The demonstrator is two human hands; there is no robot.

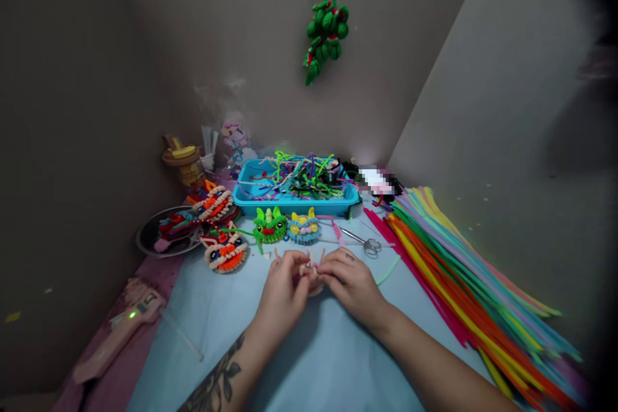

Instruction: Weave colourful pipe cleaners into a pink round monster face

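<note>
The left hand [284, 280] and the right hand [351, 278] meet over the middle of the desk [309, 367], fingers pinched narrow, holding a small pale pink craft piece [315, 288] between them. I get only part of it from my end (the fingers hide most of its shape). Just beyond the hands I see a green animal head [270, 232] beside a blue animal head [304, 231], with scissors [371, 246] lying to their right. Behind these, a blue tray [294, 208] carries a tangle of fuzzy scraps [309, 177]. Long fuzzy stems [449, 277] in many colours spread along my right. On my left I make out two orange animal heads [228, 257] near a bowl [141, 239], and nearer, a pink glue gun [118, 341] showing a green light.
</note>
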